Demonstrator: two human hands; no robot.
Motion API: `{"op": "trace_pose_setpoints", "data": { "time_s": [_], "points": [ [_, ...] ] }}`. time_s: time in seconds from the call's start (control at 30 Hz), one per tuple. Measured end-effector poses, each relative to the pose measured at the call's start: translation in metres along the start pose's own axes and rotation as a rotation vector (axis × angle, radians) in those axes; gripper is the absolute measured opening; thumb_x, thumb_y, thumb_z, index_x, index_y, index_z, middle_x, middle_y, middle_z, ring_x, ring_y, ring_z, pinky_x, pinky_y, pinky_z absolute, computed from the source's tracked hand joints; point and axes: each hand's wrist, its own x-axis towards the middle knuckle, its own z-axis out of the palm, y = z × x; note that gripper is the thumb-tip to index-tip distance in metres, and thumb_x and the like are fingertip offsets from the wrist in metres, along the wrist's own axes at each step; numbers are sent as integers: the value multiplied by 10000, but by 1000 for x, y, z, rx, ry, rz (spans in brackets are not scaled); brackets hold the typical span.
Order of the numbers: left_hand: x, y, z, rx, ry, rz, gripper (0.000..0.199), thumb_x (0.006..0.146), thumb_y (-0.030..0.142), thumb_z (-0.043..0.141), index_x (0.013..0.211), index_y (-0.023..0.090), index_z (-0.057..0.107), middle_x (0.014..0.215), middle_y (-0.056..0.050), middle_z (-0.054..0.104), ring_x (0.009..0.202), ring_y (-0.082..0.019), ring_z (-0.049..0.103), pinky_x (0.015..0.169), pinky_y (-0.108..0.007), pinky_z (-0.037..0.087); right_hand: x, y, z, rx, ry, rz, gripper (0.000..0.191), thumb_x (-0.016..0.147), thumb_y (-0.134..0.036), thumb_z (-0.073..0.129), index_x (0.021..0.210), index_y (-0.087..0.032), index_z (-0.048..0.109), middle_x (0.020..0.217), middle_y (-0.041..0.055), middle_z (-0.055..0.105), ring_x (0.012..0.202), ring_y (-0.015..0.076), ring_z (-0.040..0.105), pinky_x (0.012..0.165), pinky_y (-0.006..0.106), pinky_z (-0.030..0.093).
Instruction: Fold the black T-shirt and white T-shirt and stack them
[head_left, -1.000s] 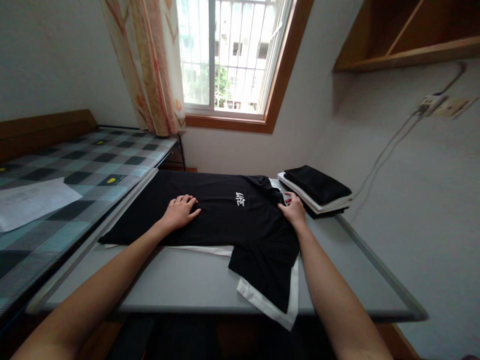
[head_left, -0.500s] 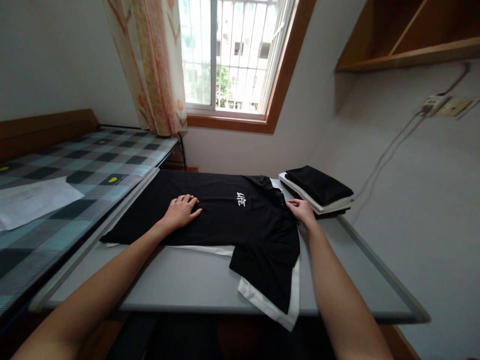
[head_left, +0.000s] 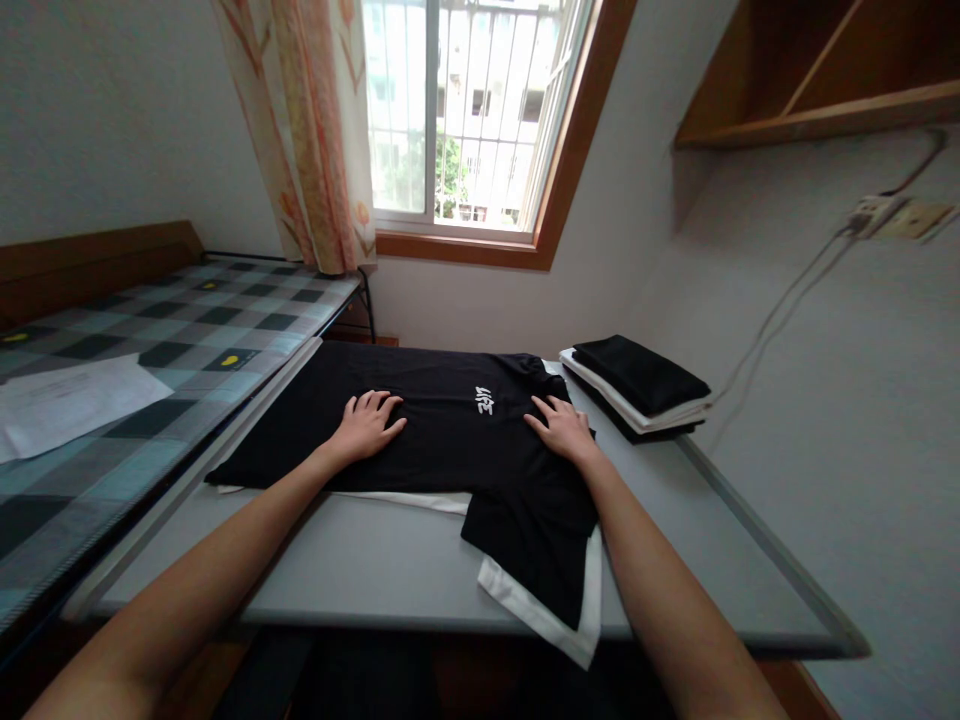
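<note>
A black T-shirt (head_left: 439, 440) with white "LIFE" lettering lies spread out on the grey table, its collar toward the right. Beneath it, a white garment (head_left: 540, 610) shows along the near edge and under the near sleeve. My left hand (head_left: 367, 425) rests open and palm down on the body of the black T-shirt, fingers spread. On the chest just right of the lettering, my right hand (head_left: 561, 427) lies open with its fingers apart. Part of the collar is hidden behind that hand.
A stack of folded black and white clothes (head_left: 637, 380) stands at the table's back right. The grey table (head_left: 360, 560) adjoins a bed with a checked mattress (head_left: 247, 310) at left, where paper sheets (head_left: 82, 400) lie. Cables (head_left: 780, 310) run down the right wall.
My right hand has left the collar edge and moved left onto the shirt's chest, its fingers now spread. My left hand stays in place, and the view has shifted slightly.
</note>
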Motion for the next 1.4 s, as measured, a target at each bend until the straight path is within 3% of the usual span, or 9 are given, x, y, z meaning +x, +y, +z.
{"op": "trace_pose_setpoints", "data": {
  "time_s": [0.23, 0.47, 0.63, 0.77, 0.93, 1.0, 1.1, 1.27, 1.4],
  "points": [
    [14, -3, 8, -23, 25, -28, 566, 959, 536, 344, 1439, 260, 462, 1517, -108, 418, 1441, -306, 291, 1171, -556, 177, 28, 5, 9, -28, -19, 26, 587, 977, -523, 330, 1483, -244, 438, 1542, 143, 392, 1403, 301, 366, 1114, 505, 278],
    [17, -18, 0, -27, -44, -18, 649, 953, 608, 285, 1492, 264, 393, 1592, -88, 308, 1476, -314, 222, 1169, -574, 171, 47, -12, 9, -33, 96, 253, 610, 980, -435, 315, 1394, -35, 517, 1475, 253, 442, 1384, 360, 374, 1120, 565, 239],
    [7, -27, -12, 7, -189, -260, 840, 842, 788, 287, 1546, 332, 257, 1636, -110, 153, 1465, -475, 107, 1050, -771, 154, 36, -14, 10, -114, 216, 98, 593, 968, -417, 376, 1437, -68, 475, 1464, 261, 451, 1358, 377, 401, 1102, 560, 269],
    [4, -31, -18, 30, -256, -275, 869, 815, 803, 326, 1548, 342, 240, 1629, -129, 160, 1446, -510, 134, 998, -793, 207, 17, -13, 8, -89, -5, -19, 605, 984, -504, 343, 1500, -195, 411, 1549, 171, 369, 1418, 335, 340, 1119, 498, 286],
    [-2, -43, -37, 6, -349, -183, 999, 641, 787, 604, 1487, 290, 414, 1564, -179, 333, 1371, -444, 384, 1028, -550, 398, -22, -19, 4, -110, -156, -19, 729, 968, -607, 306, 1553, -174, 289, 1603, 185, 231, 1476, 344, 205, 1165, 507, 199],
    [-5, -46, -45, -5, -409, -162, 1017, 624, 773, 613, 1483, 264, 421, 1542, -173, 374, 1347, -373, 448, 1040, -435, 417, -36, -22, 2, -120, -177, -35, 764, 960, -638, 281, 1562, -168, 258, 1613, 184, 197, 1487, 338, 162, 1174, 503, 177],
    [-6, -46, -51, 14, -435, -160, 1020, 638, 772, 584, 1499, 260, 390, 1530, -161, 392, 1319, -343, 486, 1036, -390, 425, -46, -24, -1, -117, -201, -34, 795, 950, -671, 249, 1569, -174, 229, 1622, 172, 173, 1496, 327, 124, 1181, 499, 159],
    [0, -44, -36, 16, -358, -198, 978, 698, 770, 555, 1521, 284, 344, 1583, -164, 297, 1383, -434, 365, 1062, -551, 369, -20, -23, -2, -104, -190, -12, 776, 955, -663, 260, 1567, -187, 240, 1622, 158, 189, 1493, 316, 151, 1182, 482, 162],
    [13, -49, -13, -3, -161, -218, 798, 864, 753, 315, 1533, 318, 304, 1626, -98, 203, 1459, -463, 155, 1044, -766, 196, 18, -22, 0, -63, -137, 9, 696, 975, -608, 306, 1545, -207, 314, 1607, 146, 246, 1482, 299, 203, 1176, 472, 190]
  ]
}}
